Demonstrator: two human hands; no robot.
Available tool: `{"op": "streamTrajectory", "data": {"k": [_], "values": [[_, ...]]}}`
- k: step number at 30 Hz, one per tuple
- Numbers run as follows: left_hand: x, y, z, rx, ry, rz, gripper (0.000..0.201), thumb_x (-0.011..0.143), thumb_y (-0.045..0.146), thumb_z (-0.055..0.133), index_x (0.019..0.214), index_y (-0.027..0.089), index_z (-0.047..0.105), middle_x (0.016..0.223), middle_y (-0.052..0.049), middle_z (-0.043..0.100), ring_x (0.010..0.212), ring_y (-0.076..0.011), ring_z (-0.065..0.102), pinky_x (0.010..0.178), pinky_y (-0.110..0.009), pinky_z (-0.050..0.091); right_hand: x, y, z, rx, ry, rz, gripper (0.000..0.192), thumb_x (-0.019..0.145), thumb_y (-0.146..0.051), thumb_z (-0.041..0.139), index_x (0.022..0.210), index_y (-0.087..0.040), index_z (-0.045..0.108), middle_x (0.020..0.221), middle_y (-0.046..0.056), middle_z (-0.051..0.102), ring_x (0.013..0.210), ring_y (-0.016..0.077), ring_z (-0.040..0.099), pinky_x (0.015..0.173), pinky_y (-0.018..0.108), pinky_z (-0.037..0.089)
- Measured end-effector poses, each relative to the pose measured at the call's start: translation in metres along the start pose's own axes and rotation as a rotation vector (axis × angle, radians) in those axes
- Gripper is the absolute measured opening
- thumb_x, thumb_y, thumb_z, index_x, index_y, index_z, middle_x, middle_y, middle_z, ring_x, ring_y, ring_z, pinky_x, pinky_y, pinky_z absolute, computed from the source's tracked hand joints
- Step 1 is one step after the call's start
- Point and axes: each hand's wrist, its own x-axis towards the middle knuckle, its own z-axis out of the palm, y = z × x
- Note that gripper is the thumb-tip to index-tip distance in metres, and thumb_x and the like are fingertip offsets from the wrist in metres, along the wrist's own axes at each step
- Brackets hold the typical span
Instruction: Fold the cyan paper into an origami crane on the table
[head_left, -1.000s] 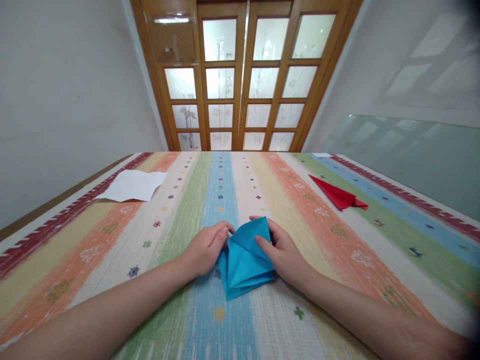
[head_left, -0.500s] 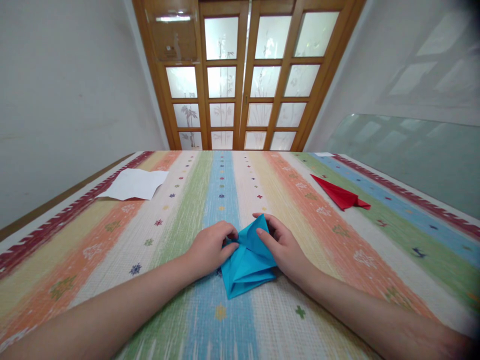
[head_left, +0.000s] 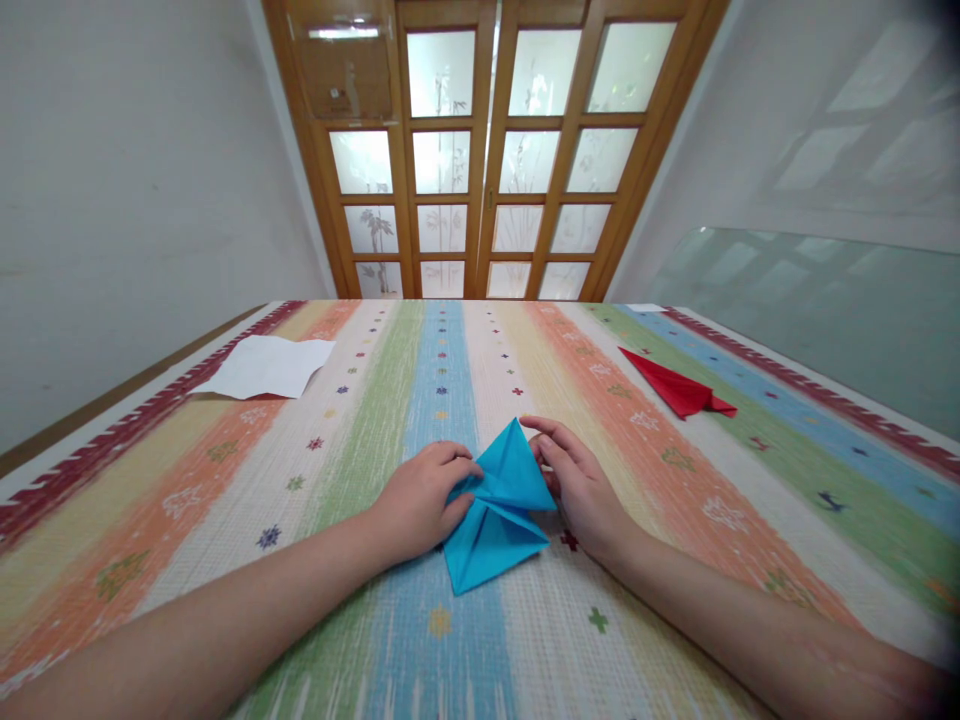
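A folded sheet of blue origami paper (head_left: 499, 555) lies on the striped tablecloth in front of me, with an upper flap raised to a point and layered folds parting toward the right. At its left corner my left hand (head_left: 424, 500) is closed, with thumb and fingers pinching the paper and hiding that corner. My right hand (head_left: 581, 485) is beside the right edge of the flap. Its index finger stretches toward the top tip, and the other fingers are partly bent near the edge. Whether those fingertips touch the paper is hard to see.
A white sheet of paper (head_left: 266, 367) lies at the far left of the tablecloth (head_left: 360, 600). At the right is a red folded paper piece (head_left: 675, 385). A small white piece (head_left: 645, 308) lies at the far edge. Wooden glass-paned doors (head_left: 487, 150) stand beyond the table.
My right thumb has come off the face of the blue paper, and the hand has shifted right. The upper flap now spreads wider to the right, and its folds show more. My left hand keeps its grip.
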Motion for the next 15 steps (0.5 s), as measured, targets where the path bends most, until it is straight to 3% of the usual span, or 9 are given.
{"op": "streamTrajectory", "data": {"k": [4, 10, 12, 15], "values": [[-0.002, 0.000, 0.000, 0.060, -0.035, 0.072, 0.025, 0.090, 0.020, 0.058, 0.115, 0.021, 0.063, 0.121, -0.008, 0.063, 0.114, -0.0260, 0.055, 0.103, -0.046, 0.043, 0.002, 0.000, -0.003, 0.172, -0.009, 0.078, 0.034, 0.095, -0.044, 0.055, 0.124, -0.027, 0.057, 0.074, -0.004, 0.046, 0.054, 0.0107, 0.038, 0.048, 0.024, 0.032], [-0.003, 0.002, -0.001, 0.079, -0.041, 0.075, 0.022, 0.092, 0.023, 0.057, 0.113, 0.022, 0.062, 0.116, -0.007, 0.065, 0.110, -0.0261, 0.056, 0.105, -0.049, 0.040, 0.001, -0.002, -0.002, 0.009, -0.052, 0.006, 0.038, 0.096, -0.049, 0.053, 0.126, -0.027, 0.056, 0.082, 0.000, 0.055, 0.063, 0.0151, 0.050, 0.055, 0.028, 0.040], [-0.002, 0.002, -0.002, 0.086, -0.034, 0.063, 0.019, 0.091, 0.022, 0.058, 0.110, 0.021, 0.063, 0.112, -0.007, 0.065, 0.108, -0.0260, 0.056, 0.104, -0.049, 0.040, 0.000, -0.004, -0.004, -0.108, -0.015, -0.113, 0.037, 0.097, -0.048, 0.052, 0.127, -0.027, 0.056, 0.097, 0.004, 0.059, 0.074, 0.0178, 0.055, 0.062, 0.031, 0.045], [-0.003, 0.003, -0.002, 0.104, -0.007, 0.047, 0.018, 0.090, 0.022, 0.059, 0.107, 0.020, 0.065, 0.112, -0.008, 0.064, 0.108, -0.0265, 0.055, 0.101, -0.047, 0.043, -0.004, -0.010, -0.010, -0.355, 0.060, -0.457, 0.036, 0.097, -0.043, 0.053, 0.129, -0.028, 0.056, 0.121, 0.009, 0.056, 0.102, 0.0250, 0.056, 0.083, 0.040, 0.047]]}}
